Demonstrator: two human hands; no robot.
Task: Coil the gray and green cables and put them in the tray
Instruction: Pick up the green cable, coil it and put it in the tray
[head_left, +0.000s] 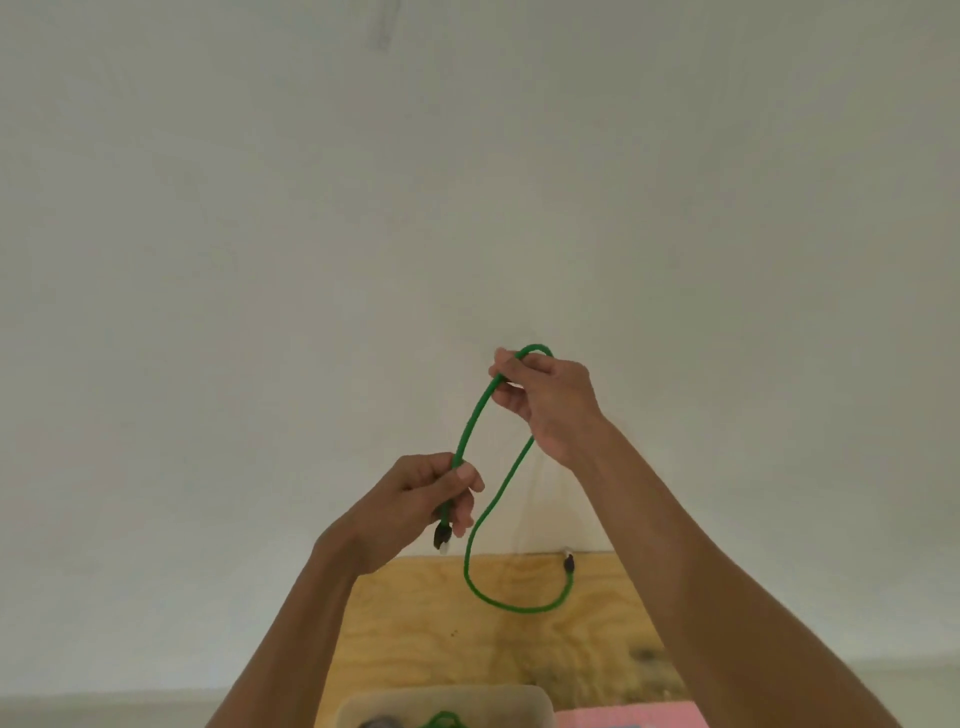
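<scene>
A green cable (474, 415) hangs in the air in front of a white wall. My left hand (415, 499) pinches it near one end, with the dark plug (441, 538) sticking out below my fingers. My right hand (545, 400), higher and to the right, grips the cable where it bends into a small loop at the top. From there the cable drops, curves over the plywood surface (415, 623) and rises to its other plug (569, 562). A beige tray (519, 699) at the bottom edge holds a bit of green cable (441, 719) and something grey (376, 722), mostly cut off.
A pink mat (623, 714) lies right of the tray at the bottom edge. The plywood has a dark stain (644, 657) on its right part. A plain white wall fills most of the view.
</scene>
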